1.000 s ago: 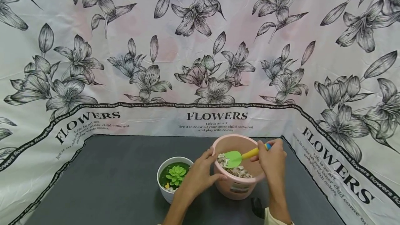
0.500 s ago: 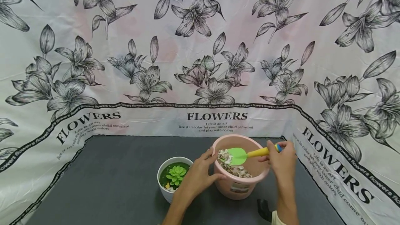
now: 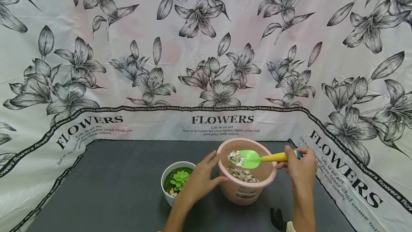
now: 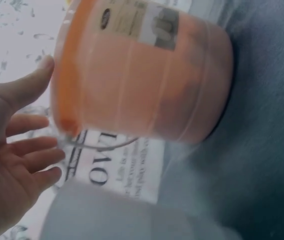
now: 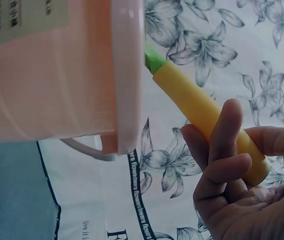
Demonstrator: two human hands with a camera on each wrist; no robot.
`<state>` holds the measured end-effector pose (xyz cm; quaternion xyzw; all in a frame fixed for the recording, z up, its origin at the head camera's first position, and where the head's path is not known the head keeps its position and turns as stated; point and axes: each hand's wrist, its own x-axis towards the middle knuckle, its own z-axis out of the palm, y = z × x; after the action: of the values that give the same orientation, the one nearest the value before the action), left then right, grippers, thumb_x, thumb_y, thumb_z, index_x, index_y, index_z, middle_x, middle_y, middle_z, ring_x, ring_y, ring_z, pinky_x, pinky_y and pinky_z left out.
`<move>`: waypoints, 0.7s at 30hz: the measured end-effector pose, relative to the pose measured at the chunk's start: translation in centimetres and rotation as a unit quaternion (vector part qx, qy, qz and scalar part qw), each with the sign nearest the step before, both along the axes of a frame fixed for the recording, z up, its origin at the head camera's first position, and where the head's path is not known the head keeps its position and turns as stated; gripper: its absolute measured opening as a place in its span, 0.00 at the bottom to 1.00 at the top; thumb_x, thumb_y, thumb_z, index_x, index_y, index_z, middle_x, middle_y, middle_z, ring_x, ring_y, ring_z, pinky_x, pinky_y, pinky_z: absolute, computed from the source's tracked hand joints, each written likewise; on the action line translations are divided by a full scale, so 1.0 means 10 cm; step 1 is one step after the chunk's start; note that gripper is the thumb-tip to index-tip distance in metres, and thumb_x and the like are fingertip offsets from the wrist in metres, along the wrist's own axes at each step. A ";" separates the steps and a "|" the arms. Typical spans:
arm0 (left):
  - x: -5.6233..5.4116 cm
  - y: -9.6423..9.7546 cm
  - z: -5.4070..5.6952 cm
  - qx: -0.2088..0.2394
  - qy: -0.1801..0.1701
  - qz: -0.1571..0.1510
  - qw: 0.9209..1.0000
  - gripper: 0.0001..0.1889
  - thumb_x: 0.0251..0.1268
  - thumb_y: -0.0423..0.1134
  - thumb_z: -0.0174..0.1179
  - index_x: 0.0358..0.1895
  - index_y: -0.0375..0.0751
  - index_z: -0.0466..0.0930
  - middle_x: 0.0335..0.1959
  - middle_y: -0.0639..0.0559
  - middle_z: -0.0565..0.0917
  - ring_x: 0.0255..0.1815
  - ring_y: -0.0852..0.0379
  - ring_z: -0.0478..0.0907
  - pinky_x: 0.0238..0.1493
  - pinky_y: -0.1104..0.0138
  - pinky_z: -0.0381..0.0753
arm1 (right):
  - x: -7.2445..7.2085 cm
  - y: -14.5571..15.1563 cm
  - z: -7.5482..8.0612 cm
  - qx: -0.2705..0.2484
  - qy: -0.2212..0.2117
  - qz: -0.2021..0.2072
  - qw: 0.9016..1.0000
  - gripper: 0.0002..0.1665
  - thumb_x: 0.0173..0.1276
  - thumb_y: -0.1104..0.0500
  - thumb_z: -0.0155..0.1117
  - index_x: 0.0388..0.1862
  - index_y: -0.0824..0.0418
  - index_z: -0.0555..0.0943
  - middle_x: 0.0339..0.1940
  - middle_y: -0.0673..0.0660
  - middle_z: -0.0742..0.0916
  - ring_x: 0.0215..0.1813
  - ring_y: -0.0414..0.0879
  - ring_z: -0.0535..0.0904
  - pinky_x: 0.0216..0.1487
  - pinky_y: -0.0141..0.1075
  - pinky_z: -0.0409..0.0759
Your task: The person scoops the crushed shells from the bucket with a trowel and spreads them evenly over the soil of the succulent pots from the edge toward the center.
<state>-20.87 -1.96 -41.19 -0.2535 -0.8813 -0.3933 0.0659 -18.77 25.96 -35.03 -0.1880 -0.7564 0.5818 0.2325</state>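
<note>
My right hand holds a small shovel by its yellow handle, fingers curled round it. Its green blade bears a heap of pale stone-like chips inside the mouth of a pink bucket. More chips lie at the bucket's bottom. My left hand touches the bucket's left rim, fingers nearly straight and spread; in the left wrist view the thumb meets the rim. The right wrist view shows the yellow handle against the fingers, the blade mostly hidden behind the bucket wall.
A white pot with a green succulent stands left of the bucket, partly behind my left hand. The dark grey tabletop meets a flower-printed cloth backdrop. A black strap hangs by my right wrist.
My right hand has moved right, drawing the shovel back and lifting its blade off the chips with a heap on it. The left hand stays at the bucket's rim.
</note>
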 end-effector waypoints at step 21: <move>0.15 -1.22 -0.05 -0.016 -0.102 0.039 0.994 0.65 0.47 0.57 0.82 0.86 0.53 0.49 0.86 0.37 0.54 0.84 0.26 0.55 0.70 0.28 0.68 | -0.04 -0.72 0.02 -0.036 0.067 0.095 0.993 0.16 0.81 0.51 0.59 0.50 0.62 0.68 0.13 0.47 0.85 0.11 0.42 0.79 0.14 0.27 0.70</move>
<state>-19.37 -14.14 -41.69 -0.1781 -0.8989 -0.4000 -0.0132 -19.19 18.71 -34.86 -0.0842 -0.7323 0.6393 0.2189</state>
